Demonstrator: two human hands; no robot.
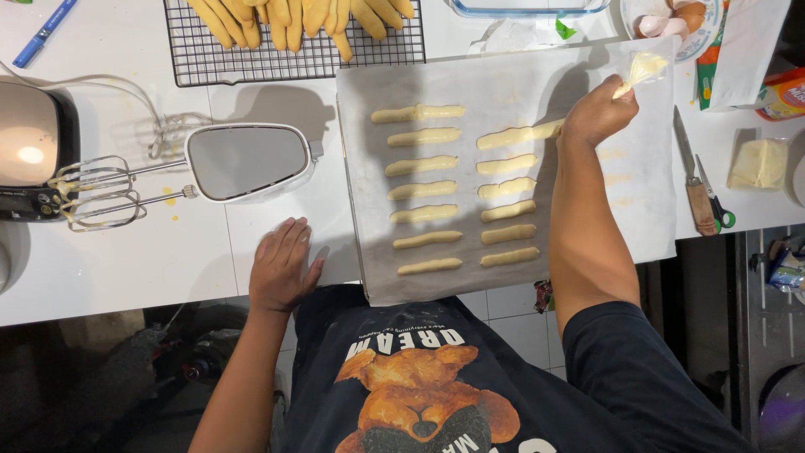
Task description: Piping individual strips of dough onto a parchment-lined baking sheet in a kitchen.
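My right hand (597,112) grips a clear piping bag (641,67) of pale batter over a baking tray lined with grey paper (503,84). The bag's tip touches the end of a fresh batter strip (520,134) at the top of the right column. Two columns of several piped pale strips (426,190) lie on the paper. My left hand (283,264) rests flat, fingers together, on the white table (126,268) left of the tray, holding nothing.
A white hand mixer (247,161) with metal beaters lies left of the tray. A wire cooling rack (293,54) with baked golden fingers stands behind. A knife (693,172), scissors (714,201), a butter block (758,164), a plate (679,21) and a blue pen (44,32) lie around.
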